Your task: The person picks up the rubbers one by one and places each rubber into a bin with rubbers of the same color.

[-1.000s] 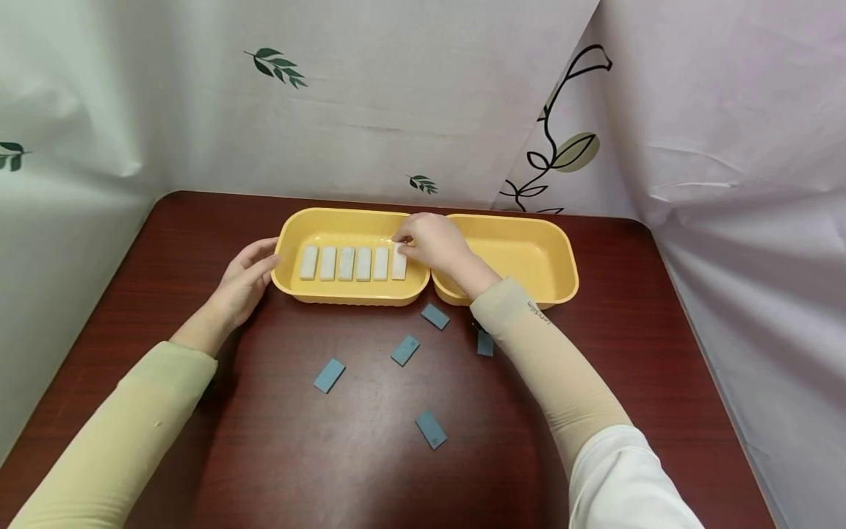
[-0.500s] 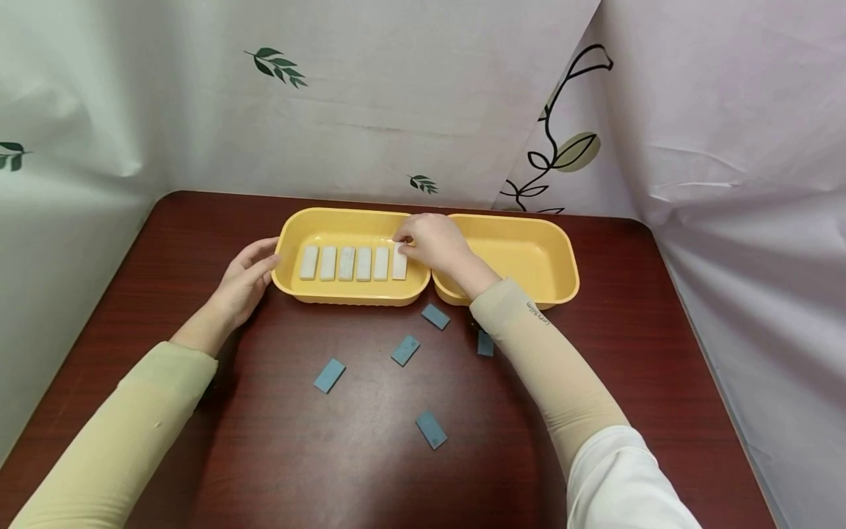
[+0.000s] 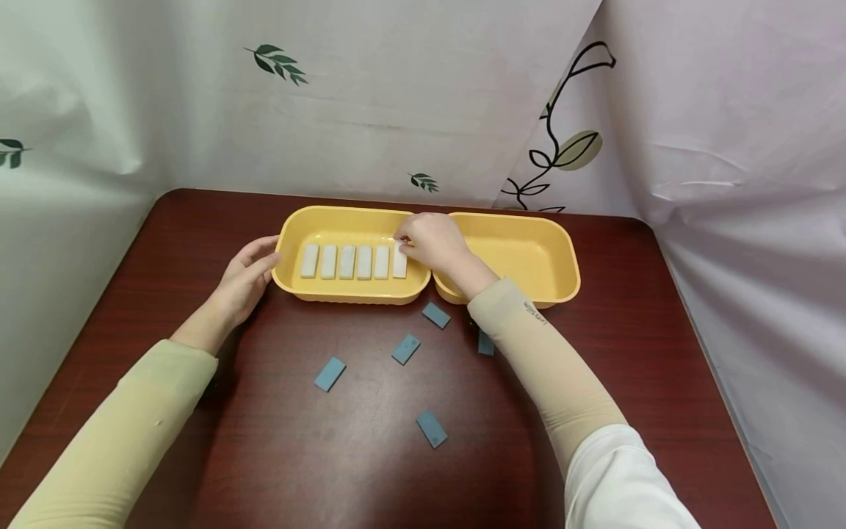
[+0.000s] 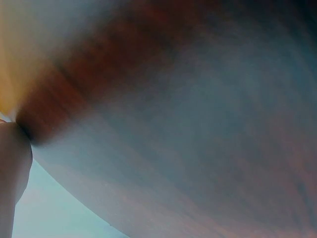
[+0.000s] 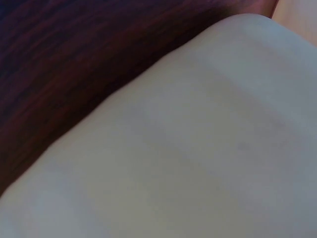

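White tile pinched in your right hand; your left hand, fingers loose, touches yellow tray; blue tiles nearer you than both hands.

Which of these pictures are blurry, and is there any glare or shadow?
Head view: fairly clear, with distinct edges on the white blocks and blue blocks, plus soft sheen and darker shadow on the table; left wrist view: mostly heavily blurred, though the left hand has a crisper edge; right wrist view: dim and soft, mostly filled by a pale sleeve.
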The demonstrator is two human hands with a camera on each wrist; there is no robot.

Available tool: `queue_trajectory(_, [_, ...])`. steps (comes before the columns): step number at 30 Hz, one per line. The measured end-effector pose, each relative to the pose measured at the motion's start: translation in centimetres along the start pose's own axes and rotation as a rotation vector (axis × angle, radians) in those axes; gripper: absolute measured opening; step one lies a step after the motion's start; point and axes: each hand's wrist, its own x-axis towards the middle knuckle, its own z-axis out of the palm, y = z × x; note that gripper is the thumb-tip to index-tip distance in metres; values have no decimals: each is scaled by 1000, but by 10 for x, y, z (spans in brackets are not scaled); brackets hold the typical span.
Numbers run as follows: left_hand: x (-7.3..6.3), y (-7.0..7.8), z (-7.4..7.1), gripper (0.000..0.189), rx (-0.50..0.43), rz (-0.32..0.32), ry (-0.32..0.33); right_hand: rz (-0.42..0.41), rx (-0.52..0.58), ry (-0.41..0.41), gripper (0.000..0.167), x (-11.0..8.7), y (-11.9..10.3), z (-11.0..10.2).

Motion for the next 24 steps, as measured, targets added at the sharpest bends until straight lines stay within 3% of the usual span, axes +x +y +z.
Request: queue_trajectory(24, [-1,1,2,26,0,-2,1,-2,-16,-40,23,0,-2,-1])
